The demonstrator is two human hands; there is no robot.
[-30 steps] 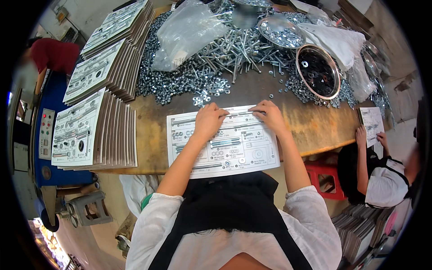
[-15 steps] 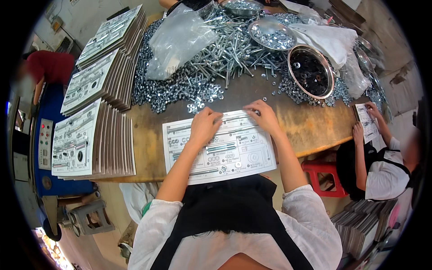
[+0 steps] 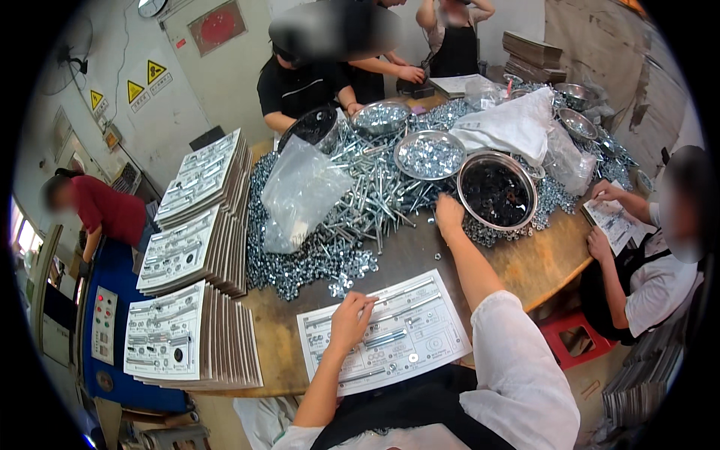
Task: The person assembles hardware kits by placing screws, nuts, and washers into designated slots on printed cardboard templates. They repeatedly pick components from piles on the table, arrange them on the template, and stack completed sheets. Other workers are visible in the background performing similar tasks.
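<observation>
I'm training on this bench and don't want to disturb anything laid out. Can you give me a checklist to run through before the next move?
1. Left hand on the printed card: ok.
2. Silver bolts lying on the card: ok.
3. Printed card apart from the card stacks at left: ok, bare tabletop shows between.
4. Area beyond the card free of loose nuts: not ok, some lie just past its far edge.
5. Right hand holding a part, beside the steel bowl: cannot tell, fingertips hidden.
</observation>
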